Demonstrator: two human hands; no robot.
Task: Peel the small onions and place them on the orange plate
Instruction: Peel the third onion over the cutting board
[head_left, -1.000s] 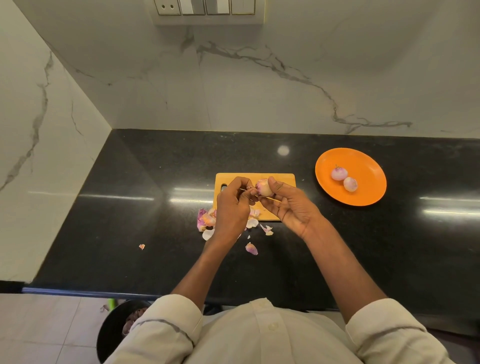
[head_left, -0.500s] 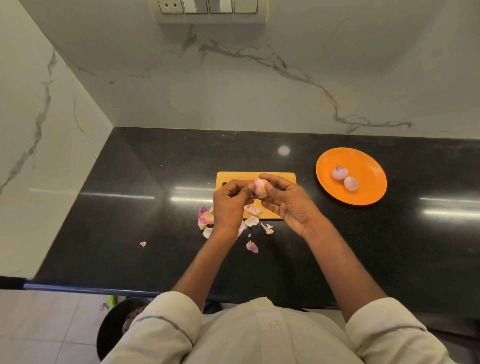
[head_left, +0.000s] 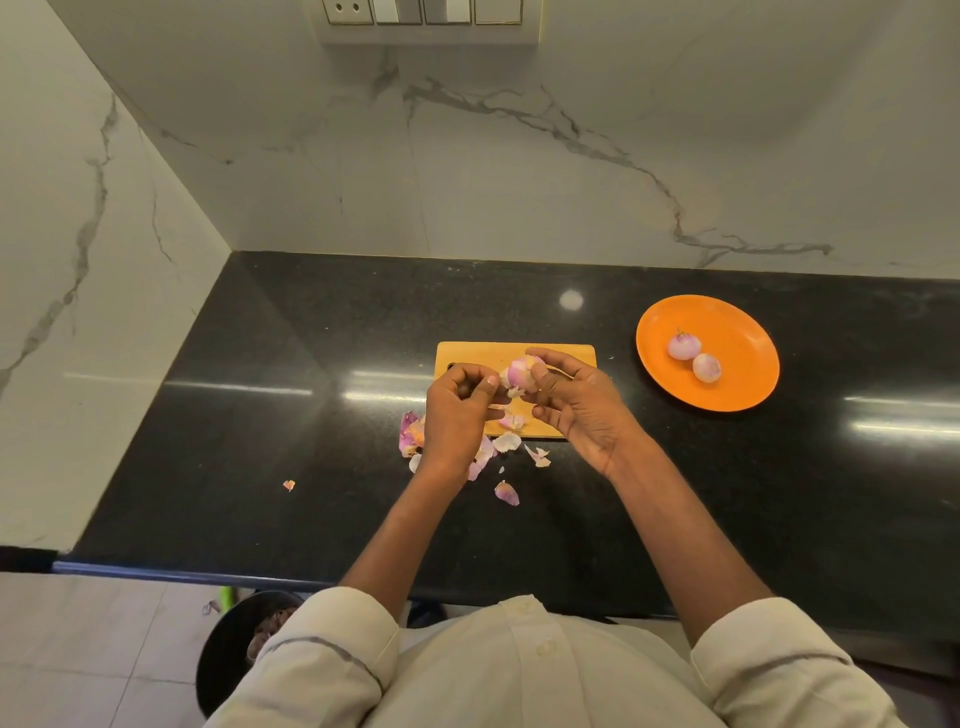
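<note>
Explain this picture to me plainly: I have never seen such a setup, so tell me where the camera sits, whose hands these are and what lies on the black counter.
There is no machine here. The picture comes from a wide-angle camera worn on a person's head, looking forward and down, so you see their own arms and pale rolled-up sleeves from above.

The right hand pinches a small onion at its fingertips, above a yellow cutting board. The left hand has its fingers curled right beside the onion, seemingly picking at its skin; whether it grips a piece is too small to tell.

Loose peels lie scattered on the black counter near the board. To the right sits the orange plate with two peeled onions side by side on it.
</note>
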